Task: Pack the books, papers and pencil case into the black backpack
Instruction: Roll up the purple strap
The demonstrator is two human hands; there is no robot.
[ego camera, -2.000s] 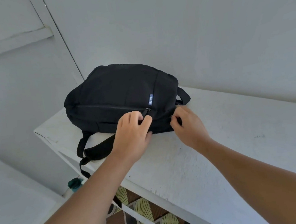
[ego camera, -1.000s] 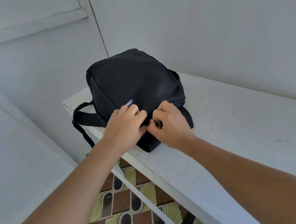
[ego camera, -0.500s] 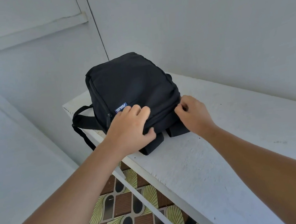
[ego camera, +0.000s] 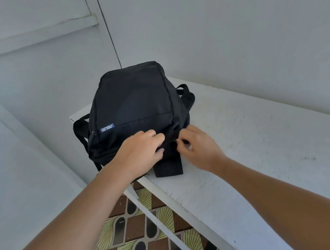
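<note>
The black backpack [ego camera: 135, 105] lies flat at the left end of the white table [ego camera: 254, 146], its blue label facing me and its zips closed. My left hand [ego camera: 140, 151] grips the fabric at the bag's near edge, fingers curled over it. My right hand [ego camera: 199, 147] sits just to the right, fingertips pinching at the same near edge, where a small zip pull seems to be. A black strap end [ego camera: 168, 167] pokes out below both hands. No books, papers or pencil case are in view.
White walls close in behind and to the left. The table's left edge and front edge lie close to the bag, with patterned floor tiles [ego camera: 135, 240] below. Shoulder straps hang off the left edge [ego camera: 79, 129].
My right hand has moved left along the bag's near edge, close to my left hand. The bag has turned slightly, its label now farther left.
</note>
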